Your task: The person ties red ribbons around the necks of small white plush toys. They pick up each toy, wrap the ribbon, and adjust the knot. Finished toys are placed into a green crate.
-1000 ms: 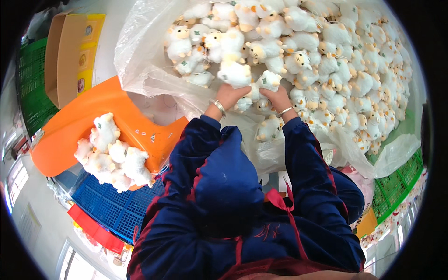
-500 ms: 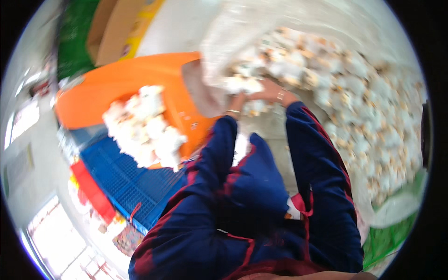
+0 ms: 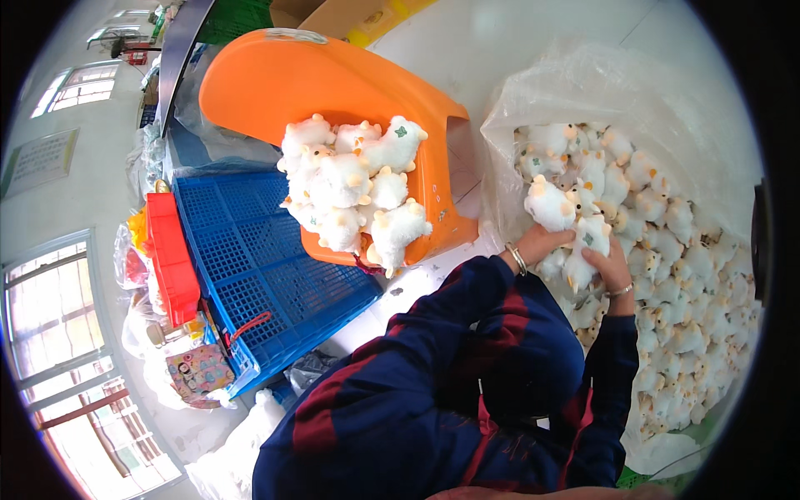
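Both hands are over a large clear plastic bag (image 3: 517, 108) full of small white plush animals with cream-coloured feet. My right hand (image 3: 614, 268) grips a plush toy (image 3: 588, 242) with a green patch, its thumb lying across the fluffy body. Close beside it, my left hand (image 3: 540, 244) is curled at the underside of another plush toy (image 3: 548, 205); the toys partly cover its fingers. A heap of the same plush animals (image 3: 343, 179) rests on the seat of an orange plastic chair (image 3: 250, 79) left of the bag.
A blue plastic crate (image 3: 242, 233) stands left of the chair, with a red bin (image 3: 172, 258) beyond it. Cardboard (image 3: 337, 18) lies behind the chair. A patterned box (image 3: 200, 371) and plastic bags sit at lower left. My knee is between chair and bag.
The view has swung, so chair and bag sit differently in it. My hands, earlier blurred together at the bag's near-left part, are now a little apart with plush toys raised between them.
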Available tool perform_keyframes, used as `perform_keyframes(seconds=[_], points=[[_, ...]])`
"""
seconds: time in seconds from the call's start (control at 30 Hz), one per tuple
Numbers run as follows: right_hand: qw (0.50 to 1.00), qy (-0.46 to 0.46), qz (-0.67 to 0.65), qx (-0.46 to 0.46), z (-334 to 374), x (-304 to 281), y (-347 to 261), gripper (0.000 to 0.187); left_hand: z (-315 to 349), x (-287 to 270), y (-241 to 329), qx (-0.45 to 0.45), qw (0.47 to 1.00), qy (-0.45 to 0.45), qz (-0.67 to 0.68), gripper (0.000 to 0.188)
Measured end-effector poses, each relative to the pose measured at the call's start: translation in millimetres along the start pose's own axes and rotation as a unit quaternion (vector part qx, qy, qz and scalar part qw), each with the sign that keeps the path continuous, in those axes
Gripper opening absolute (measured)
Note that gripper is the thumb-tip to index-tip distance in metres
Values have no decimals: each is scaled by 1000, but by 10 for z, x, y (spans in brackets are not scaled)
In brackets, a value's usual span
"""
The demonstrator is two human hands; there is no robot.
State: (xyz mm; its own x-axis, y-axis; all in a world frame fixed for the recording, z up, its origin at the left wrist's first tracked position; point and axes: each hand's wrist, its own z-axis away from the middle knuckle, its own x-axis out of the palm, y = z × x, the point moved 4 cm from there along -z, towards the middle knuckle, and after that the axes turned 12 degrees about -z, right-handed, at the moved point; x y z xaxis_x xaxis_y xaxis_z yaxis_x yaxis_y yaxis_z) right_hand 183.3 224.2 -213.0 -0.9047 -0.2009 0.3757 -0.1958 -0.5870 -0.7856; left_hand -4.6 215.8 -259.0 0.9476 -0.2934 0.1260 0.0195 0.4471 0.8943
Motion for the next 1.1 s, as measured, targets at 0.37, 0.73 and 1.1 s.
perform_keyframes(seconds=[0.37,0.73,1.1], points=[[965,-180,72,-176,109,2698,-2189,94,1790,-1822,3212,176,959,104,-196,62],[979,-196,-52,-33,-1018,3757,-2005,61,2156,-4099,3086,7,971,166,-172,48],[983,-158,-12,-91,-330,3625,-1936,69,3285,-3792,1920,133,920,367,23,47]])
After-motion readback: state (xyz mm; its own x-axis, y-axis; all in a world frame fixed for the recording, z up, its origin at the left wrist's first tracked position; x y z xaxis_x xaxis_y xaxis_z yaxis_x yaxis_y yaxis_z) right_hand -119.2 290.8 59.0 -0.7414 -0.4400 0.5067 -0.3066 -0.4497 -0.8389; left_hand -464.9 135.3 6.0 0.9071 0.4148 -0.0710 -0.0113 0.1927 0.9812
